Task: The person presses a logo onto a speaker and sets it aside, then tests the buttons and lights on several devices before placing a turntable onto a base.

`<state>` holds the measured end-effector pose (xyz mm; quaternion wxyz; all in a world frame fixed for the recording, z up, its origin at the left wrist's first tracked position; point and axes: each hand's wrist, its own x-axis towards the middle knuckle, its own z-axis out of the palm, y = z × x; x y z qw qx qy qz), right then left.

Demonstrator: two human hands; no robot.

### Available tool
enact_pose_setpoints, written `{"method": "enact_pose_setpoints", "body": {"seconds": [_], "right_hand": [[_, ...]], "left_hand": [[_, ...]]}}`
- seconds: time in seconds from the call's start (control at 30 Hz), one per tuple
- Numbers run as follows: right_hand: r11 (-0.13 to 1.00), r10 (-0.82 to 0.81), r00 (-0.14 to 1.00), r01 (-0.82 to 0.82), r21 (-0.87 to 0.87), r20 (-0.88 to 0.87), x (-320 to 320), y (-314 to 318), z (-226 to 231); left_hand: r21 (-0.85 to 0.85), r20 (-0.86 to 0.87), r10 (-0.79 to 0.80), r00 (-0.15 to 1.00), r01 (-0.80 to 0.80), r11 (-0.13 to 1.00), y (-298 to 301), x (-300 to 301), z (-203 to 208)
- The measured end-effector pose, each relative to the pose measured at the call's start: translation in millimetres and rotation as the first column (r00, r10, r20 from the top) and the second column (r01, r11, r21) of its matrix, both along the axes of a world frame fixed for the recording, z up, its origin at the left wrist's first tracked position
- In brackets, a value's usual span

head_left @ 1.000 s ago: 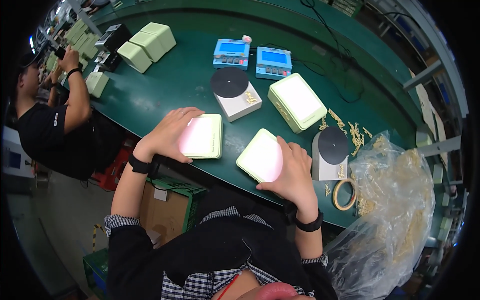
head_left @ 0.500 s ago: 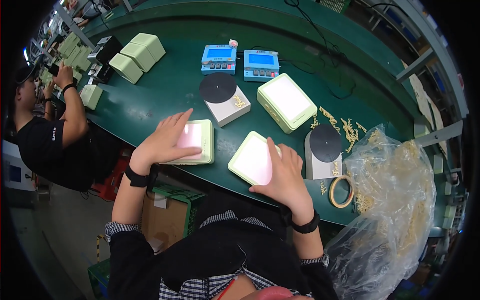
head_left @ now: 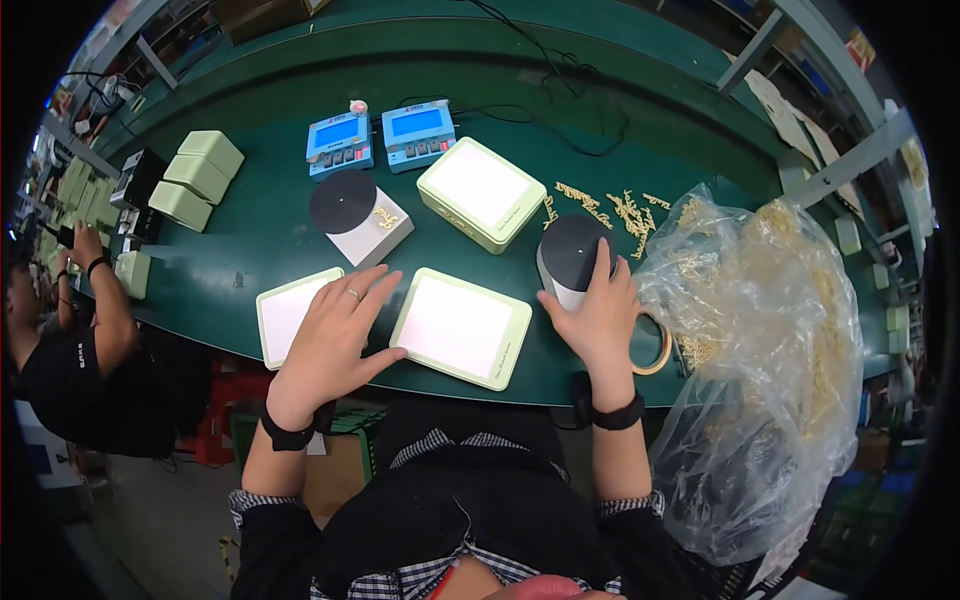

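My left hand (head_left: pixel 335 335), fingers spread and a ring on one of them, hovers over the right part of a pale green box with a lit white panel (head_left: pixel 285 318). Its thumb tip reaches the left edge of a second lit pale green box (head_left: pixel 462 328), which lies in front of me. My right hand (head_left: pixel 605 325) is around a small grey record player with a black disc top (head_left: pixel 575 248), thumb at its near left and fingers along its right side. Another record player (head_left: pixel 365 235), with gold lettering, stands farther left. Behind the middle sits a third lit box (head_left: pixel 485 188).
Two blue devices with screens (head_left: pixel 418 135) stand at the back. Gold letter pieces (head_left: pixel 630 218) lie beside a clear plastic bag (head_left: pixel 760 350) of more pieces. A tape roll (head_left: pixel 655 345) is by my right wrist. Pale green boxes (head_left: pixel 200 170) stand left, near a co-worker (head_left: pixel 85 370).
My right hand has left the middle lit box and moved right to the grey record player. My left hand has shifted toward the middle box, which now lies turned differently. The view has shifted.
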<state>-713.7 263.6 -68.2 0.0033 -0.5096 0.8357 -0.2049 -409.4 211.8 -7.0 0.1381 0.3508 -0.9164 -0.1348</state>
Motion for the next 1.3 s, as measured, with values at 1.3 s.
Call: {"method": "enact_pose_setpoints", "body": {"seconds": [1.3], "right_hand": [[0.674,0.714,-0.571,0.407,-0.616,0.404,-50,106,2]], "left_hand": [[0.168,0.513,0.615,0.598,-0.773,0.612,-142,-32,-32]]}}
